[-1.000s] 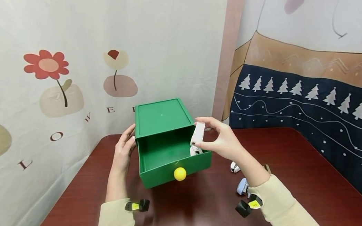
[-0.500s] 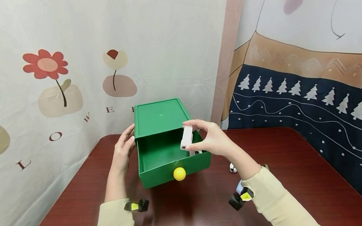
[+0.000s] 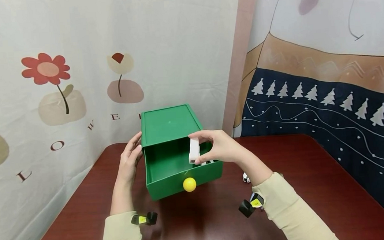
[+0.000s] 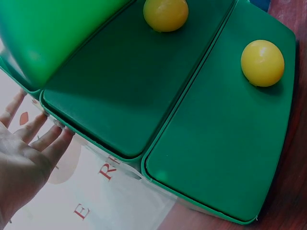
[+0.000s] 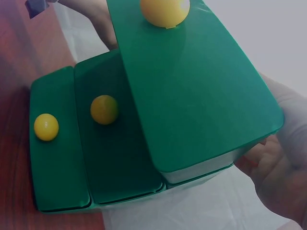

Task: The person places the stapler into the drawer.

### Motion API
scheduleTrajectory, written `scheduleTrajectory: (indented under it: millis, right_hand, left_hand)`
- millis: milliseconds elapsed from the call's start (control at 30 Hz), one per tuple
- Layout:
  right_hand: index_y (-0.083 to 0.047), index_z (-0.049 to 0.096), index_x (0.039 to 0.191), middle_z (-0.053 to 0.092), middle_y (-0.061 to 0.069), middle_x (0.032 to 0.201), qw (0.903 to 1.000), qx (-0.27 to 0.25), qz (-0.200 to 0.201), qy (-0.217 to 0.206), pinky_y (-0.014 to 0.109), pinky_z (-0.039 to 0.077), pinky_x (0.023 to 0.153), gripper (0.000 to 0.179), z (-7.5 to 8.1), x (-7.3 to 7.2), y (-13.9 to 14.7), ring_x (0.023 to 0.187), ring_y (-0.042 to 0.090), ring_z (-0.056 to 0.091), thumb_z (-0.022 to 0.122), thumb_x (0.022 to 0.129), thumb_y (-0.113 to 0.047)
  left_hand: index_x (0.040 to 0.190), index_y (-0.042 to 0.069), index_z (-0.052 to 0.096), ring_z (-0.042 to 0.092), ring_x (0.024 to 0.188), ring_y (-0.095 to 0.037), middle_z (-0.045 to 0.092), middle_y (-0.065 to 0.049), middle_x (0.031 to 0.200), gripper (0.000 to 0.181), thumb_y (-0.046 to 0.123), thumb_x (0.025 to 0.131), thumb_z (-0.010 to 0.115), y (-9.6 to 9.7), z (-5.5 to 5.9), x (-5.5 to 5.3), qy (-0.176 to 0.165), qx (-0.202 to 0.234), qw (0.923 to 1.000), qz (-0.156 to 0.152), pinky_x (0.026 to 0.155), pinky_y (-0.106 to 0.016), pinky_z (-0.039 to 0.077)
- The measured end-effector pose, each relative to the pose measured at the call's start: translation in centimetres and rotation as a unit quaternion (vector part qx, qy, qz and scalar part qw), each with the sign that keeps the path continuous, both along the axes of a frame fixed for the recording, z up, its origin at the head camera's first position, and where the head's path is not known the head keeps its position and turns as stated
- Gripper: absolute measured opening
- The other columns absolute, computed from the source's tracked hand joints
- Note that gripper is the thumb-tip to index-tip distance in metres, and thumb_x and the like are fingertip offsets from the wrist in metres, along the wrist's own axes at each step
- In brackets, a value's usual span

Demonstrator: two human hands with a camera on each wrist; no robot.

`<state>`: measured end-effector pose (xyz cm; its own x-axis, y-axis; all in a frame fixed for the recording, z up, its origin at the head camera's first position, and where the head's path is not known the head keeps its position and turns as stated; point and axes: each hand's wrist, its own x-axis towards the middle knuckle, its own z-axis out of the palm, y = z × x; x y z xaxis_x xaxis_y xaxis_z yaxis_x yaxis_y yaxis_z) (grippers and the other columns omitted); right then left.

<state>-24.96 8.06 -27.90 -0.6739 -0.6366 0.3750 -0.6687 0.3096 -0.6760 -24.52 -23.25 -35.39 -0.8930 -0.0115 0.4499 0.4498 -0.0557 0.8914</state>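
A green drawer cabinet (image 3: 170,123) stands on the table with its top drawer (image 3: 170,189) pulled out by a yellow knob (image 3: 189,184). My right hand (image 3: 222,147) pinches a white stapler (image 3: 194,150) between thumb and fingers, over the right part of that drawer. Beneath the hand, another white thing (image 3: 208,162) lies in the drawer's right corner, mostly hidden. My left hand (image 3: 127,166) rests against the cabinet's left side; in the left wrist view its straight fingers touch the edge. The right wrist view has the stapler hidden behind the drawer front (image 5: 201,100).
Two lower drawers with yellow knobs (image 4: 262,63) are closed. On the dark red table (image 3: 192,230), right of the cabinet, lies a small white object (image 3: 246,178). A bluish thing (image 3: 252,196) is mostly covered by the right wrist camera. A printed cloth backdrop hangs behind.
My right hand has moved left and slightly down with the white stapler, from the drawer's right edge to further inside its opening. The left hand keeps its place on the cabinet.
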Motion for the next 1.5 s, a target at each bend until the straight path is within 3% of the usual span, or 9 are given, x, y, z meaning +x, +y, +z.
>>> scheduleTrajectory:
  millis: [333,467,667,800,933,1133,1267,1500]
  right_hand:
    - [-0.012,0.057,0.135,0.063,0.0,0.118,0.9957,0.093,-0.004,0.002,0.031,0.047,0.085,0.067,0.6,0.3,-0.4,0.107,0.014,0.056,0.084,0.075,-0.023]
    - [-0.011,0.056,0.136,0.063,0.004,0.122,0.9952,0.098,-0.003,-0.005,0.033,0.048,0.084,0.062,0.6,0.4,-0.3,0.112,0.017,0.055,0.08,0.079,-0.023]
    - [-0.012,0.06,0.132,0.063,0.004,0.123,0.9995,0.021,-0.018,-0.014,0.043,0.045,0.089,0.054,-0.4,0.4,0.3,0.112,0.014,0.057,0.078,0.082,-0.023]
    - [-0.01,0.061,0.13,0.064,0.008,0.121,0.9985,-0.043,-0.034,0.002,0.048,0.04,0.095,0.051,-0.9,0.7,0.8,0.112,0.014,0.056,0.077,0.083,-0.021]
    - [-0.01,0.062,0.128,0.064,0.004,0.121,0.994,-0.086,-0.064,0.021,0.043,0.039,0.099,0.047,-1.4,1.2,1.5,0.113,0.013,0.056,0.076,0.084,-0.02]
    - [-0.012,0.065,0.124,0.065,0.003,0.118,0.9811,-0.148,-0.119,0.037,0.036,0.045,0.093,0.041,-2.5,2.0,3.0,0.112,0.013,0.056,0.076,0.084,-0.014]
    - [-0.012,0.064,0.124,0.065,0.003,0.117,0.9727,-0.172,-0.15,0.043,0.035,0.045,0.093,0.04,-3.6,2.1,4.2,0.111,0.013,0.057,0.074,0.085,-0.012]
    - [-0.016,0.063,0.126,0.065,-0.001,0.117,0.9666,-0.156,-0.201,0.03,0.042,0.042,0.095,0.042,-5.8,1.7,6.5,0.112,0.013,0.056,0.075,0.085,-0.017]
  left_hand:
    - [0.148,0.009,0.037,0.037,0.131,-0.018,0.038,-0.01,0.146,0.048,0.023,0.103,0.044,0.0,0.0,0.2,0.0,-0.004,1.0,0.001,0.099,-0.032,0.035]
    - [0.148,0.009,0.037,0.038,0.131,-0.018,0.037,-0.011,0.147,0.048,0.023,0.102,0.044,0.0,0.2,0.2,0.0,-0.003,1.0,0.001,0.1,-0.033,0.034]
    - [0.148,0.008,0.036,0.039,0.129,-0.017,0.037,-0.011,0.146,0.048,0.02,0.102,0.043,0.1,0.3,0.2,-0.001,-0.002,1.0,0.0,0.098,-0.031,0.035]
    - [0.148,0.007,0.035,0.038,0.13,-0.017,0.035,-0.012,0.147,0.048,0.02,0.103,0.043,0.2,0.4,0.1,0.001,-0.003,1.0,-0.004,0.097,-0.028,0.036]
    - [0.148,0.007,0.036,0.038,0.13,-0.017,0.036,-0.012,0.147,0.047,0.019,0.103,0.043,0.3,0.4,0.1,0.001,-0.001,1.0,-0.003,0.098,-0.029,0.036]
    - [0.148,0.007,0.037,0.039,0.13,-0.017,0.037,-0.012,0.146,0.047,0.019,0.102,0.043,0.3,0.3,0.1,0.003,0.001,1.0,0.0,0.099,-0.031,0.035]
    - [0.148,0.007,0.036,0.04,0.129,-0.017,0.037,-0.011,0.146,0.048,0.02,0.102,0.043,0.2,0.2,0.0,0.005,0.001,1.0,-0.004,0.098,-0.03,0.036]
    - [0.148,0.006,0.036,0.041,0.128,-0.016,0.038,-0.01,0.145,0.048,0.019,0.102,0.043,0.1,0.2,-0.1,0.008,0.004,0.9999,-0.006,0.096,-0.027,0.038]
